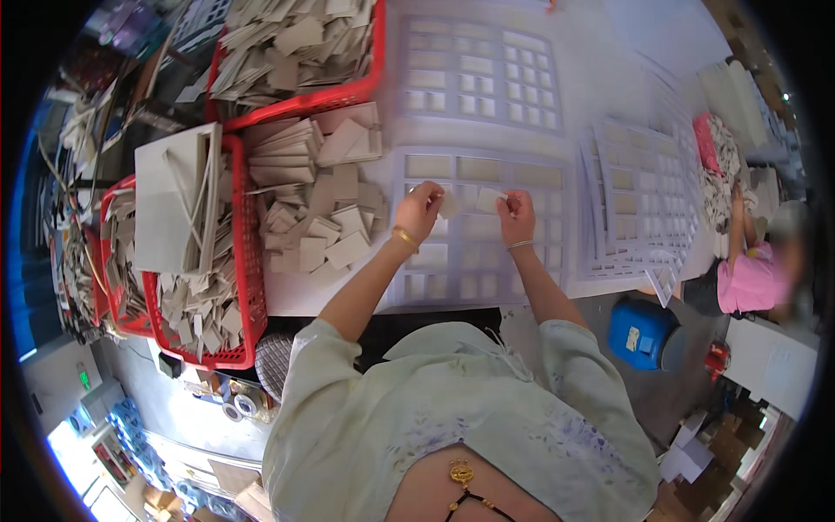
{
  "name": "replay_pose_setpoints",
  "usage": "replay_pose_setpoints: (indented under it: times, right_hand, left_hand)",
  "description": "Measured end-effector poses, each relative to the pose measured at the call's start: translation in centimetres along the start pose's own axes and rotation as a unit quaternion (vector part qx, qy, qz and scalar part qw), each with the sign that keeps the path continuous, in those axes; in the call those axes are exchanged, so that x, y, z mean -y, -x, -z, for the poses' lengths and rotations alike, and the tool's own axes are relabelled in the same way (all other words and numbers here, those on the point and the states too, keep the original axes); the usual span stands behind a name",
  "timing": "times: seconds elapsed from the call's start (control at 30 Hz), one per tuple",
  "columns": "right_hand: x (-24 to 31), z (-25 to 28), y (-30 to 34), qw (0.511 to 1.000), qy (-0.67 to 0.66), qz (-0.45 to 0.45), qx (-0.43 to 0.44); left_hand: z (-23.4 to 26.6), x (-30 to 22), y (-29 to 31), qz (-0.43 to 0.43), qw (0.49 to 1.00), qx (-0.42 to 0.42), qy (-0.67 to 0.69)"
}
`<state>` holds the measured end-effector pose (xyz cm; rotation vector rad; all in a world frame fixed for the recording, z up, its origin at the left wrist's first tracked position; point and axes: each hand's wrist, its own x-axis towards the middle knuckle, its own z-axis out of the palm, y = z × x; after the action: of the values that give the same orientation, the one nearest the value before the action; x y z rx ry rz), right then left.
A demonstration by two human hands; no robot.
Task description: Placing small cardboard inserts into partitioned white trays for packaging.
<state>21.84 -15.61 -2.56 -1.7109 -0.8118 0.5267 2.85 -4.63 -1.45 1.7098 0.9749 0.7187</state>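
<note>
Before me on the table lies a pale lavender grid sheet (550, 228) divided into rectangular windows. Over its upper left part, my left hand (419, 211) pinches a small greyish cardboard piece (449, 205). My right hand (516, 214) is closed on the edge of another small pale cardboard piece (489, 199), a little to the right. Both pieces are just above or against the sheet; which one I cannot tell. Left of the sheet is a pile of loose cardboard pieces (326, 187) in several sizes.
Red baskets (252, 261) full of cardboard scraps stand at the left, one with large boards (174, 200) on top. A second grid sheet (478, 74) lies farther back; more are stacked right (639, 191). A blue drum (642, 334) and a person in pink (755, 278) are at the right.
</note>
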Motion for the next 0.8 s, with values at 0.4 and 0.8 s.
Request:
replay_pose_setpoints:
  times: [0.4, 0.8]
  right_hand:
    - [-1.4, 4.1, -4.5, 0.989, 0.105, -0.011, 0.101]
    - [-1.9, 1.4, -6.6, 0.94, 0.212, 0.029, 0.265]
  left_hand:
    - [-5.7, 2.2, -6.3, -0.028, 0.95, 0.196, -0.242]
    - [-5.0, 1.4, -3.8, -0.153, 0.897, 0.239, -0.34]
